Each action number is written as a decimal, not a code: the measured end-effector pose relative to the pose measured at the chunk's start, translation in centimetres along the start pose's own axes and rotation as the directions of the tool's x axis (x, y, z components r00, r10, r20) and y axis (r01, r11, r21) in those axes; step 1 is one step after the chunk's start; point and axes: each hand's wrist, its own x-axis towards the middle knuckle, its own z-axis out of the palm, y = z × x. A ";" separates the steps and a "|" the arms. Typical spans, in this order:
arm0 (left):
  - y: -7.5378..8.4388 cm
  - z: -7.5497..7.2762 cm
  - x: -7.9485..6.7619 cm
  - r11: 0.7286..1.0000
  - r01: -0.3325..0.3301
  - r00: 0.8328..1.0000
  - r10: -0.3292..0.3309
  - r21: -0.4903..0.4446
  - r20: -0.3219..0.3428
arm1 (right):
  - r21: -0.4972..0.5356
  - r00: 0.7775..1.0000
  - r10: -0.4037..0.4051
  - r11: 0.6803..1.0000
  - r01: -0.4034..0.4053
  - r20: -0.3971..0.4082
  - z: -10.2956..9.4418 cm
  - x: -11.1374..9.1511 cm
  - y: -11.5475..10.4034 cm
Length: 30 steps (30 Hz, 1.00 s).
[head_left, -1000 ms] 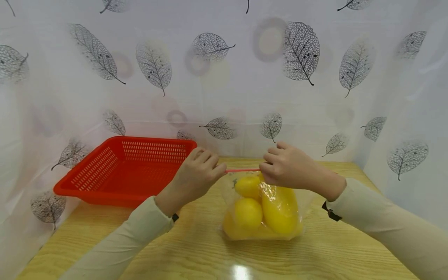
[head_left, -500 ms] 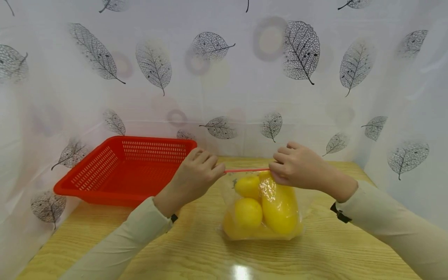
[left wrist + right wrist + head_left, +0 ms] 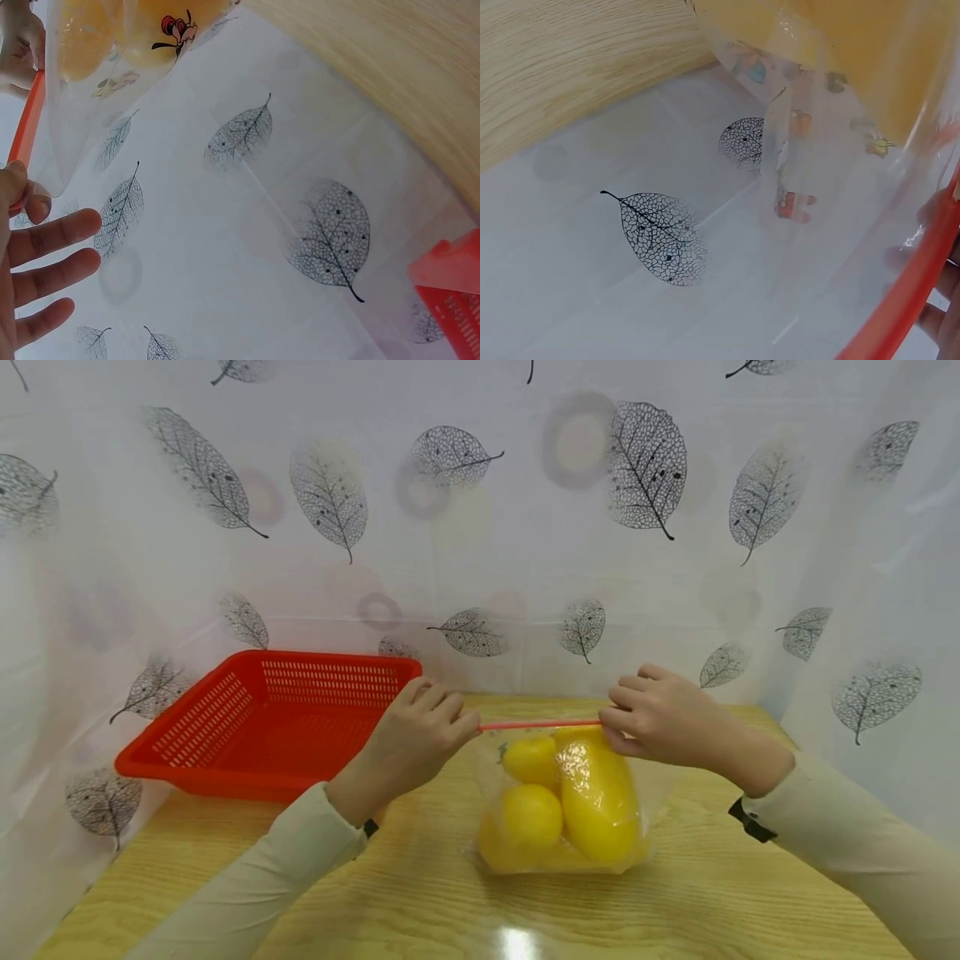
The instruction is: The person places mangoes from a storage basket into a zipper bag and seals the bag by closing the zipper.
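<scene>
A clear plastic bag (image 3: 491, 789) stands upright on the table with several yellow fruit-like pieces (image 3: 531, 818) inside, one of them long (image 3: 600, 810). Along its top edge runs a narrow red strip (image 3: 540, 724). My left hand (image 3: 416, 743) pinches the strip's left end between thumb and index finger; in the left wrist view its other fingers (image 3: 56, 274) are spread. At the bag's upper right, my right hand (image 3: 663, 718) grips the strip with curled fingers. The right wrist view shows the strip (image 3: 907, 304) close up, partly covering the right fingers (image 3: 934, 319).
A red plastic basket (image 3: 277, 735) with slotted sides sits on the left of the wooden table (image 3: 420, 902), partly behind my left hand. A white curtain (image 3: 510, 552) with dark leaf prints hangs behind and at both sides.
My right hand has slid rightward along the bag's top edge, and more of the red strip shows between the hands. The left hand and the bag have barely moved.
</scene>
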 end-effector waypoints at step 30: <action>-0.1 0.0 -0.6 1.000 0.024 0.999 -0.024 0.005 0.035 | 0.001 0.999 0.047 0.999 -0.047 0.010 -1.2 -4.3 1.2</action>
